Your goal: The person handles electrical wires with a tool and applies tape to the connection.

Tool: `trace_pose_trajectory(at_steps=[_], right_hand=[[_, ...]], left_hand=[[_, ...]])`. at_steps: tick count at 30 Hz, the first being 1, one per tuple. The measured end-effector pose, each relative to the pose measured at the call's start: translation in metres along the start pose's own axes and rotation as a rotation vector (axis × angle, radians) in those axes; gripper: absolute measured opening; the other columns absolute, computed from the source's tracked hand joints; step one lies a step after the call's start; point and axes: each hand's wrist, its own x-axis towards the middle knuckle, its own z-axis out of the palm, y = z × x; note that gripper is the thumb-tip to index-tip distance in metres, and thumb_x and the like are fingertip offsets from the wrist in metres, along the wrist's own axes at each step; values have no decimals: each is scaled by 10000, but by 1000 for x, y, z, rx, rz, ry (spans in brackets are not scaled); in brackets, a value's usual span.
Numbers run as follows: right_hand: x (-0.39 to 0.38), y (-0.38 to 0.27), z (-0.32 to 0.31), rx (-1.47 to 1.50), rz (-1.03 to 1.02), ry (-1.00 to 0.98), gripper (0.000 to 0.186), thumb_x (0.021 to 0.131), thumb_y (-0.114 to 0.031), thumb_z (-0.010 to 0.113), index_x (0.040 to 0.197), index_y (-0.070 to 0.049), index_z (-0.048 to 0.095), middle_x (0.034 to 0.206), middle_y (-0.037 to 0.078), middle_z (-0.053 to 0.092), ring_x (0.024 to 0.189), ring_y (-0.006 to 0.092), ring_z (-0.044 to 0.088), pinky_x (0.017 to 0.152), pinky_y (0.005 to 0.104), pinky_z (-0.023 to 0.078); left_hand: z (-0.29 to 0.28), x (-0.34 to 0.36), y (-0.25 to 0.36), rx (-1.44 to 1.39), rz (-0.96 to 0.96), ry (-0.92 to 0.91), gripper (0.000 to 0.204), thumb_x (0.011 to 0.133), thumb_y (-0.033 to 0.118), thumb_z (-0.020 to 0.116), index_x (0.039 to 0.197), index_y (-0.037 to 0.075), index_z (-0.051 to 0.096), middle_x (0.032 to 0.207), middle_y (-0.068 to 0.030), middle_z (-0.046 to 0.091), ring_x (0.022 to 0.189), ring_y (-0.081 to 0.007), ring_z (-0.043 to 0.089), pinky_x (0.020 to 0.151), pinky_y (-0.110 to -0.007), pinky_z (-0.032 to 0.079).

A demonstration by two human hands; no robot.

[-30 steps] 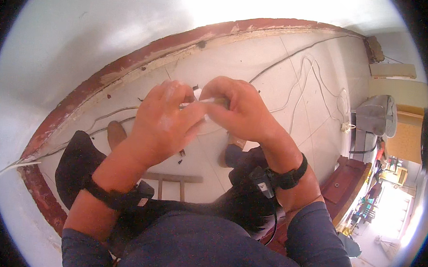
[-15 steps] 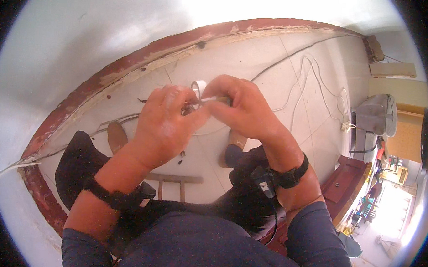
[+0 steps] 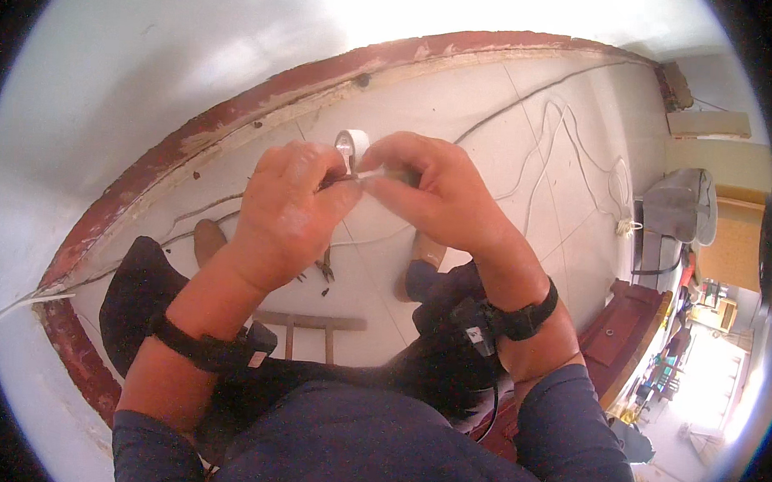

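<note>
My left hand (image 3: 291,207) and my right hand (image 3: 440,190) meet in front of me above the floor, fingertips almost touching. Both are closed in a pinch. Just beyond the fingertips hangs a roll of white tape (image 3: 353,140), close to the left index finger. A thin cable (image 3: 348,179), dark on the left and whitish toward the right, spans the small gap between my fingers. My left fingers grip its dark part and my right fingers its pale part. The rest of it is hidden inside my hands.
A dark tool like pliers (image 3: 325,268) lies on the tiled floor (image 3: 383,301) below my left hand. Near my lap is a wooden frame (image 3: 309,322). White cable (image 3: 531,174) loops across the floor at right. A red-brown wooden piece (image 3: 616,333) and a grey bag (image 3: 676,206) stand farther right.
The tape roll has shifted slightly up and left and turned its side more into view. My left hand has moved a little left, and the gap between my fingertips has widened.
</note>
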Motion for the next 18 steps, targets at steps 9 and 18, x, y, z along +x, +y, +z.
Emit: trace_pose_trajectory(at_steps=[9, 18], right_hand=[[-3, 3, -1, -152, -205, 89, 189, 796, -41, 690, 984, -53, 686, 794, 18, 607, 647, 91, 505, 579, 244, 409], [0, 9, 2, -359, -268, 42, 142, 841, -169, 624, 916, -49, 637, 865, 162, 619, 820, 357, 605, 715, 430, 482]], left_hand=[[-4, 5, -2, -49, -21, -26, 103, 672, 72, 660, 771, 69, 630, 875, -58, 563, 805, -250, 555, 695, -378, 428], [-4, 0, -10, -182, -81, -32, 259, 738, -8, 629, 973, 47, 537, 896, -130, 586, 810, -327, 562, 723, -415, 446]])
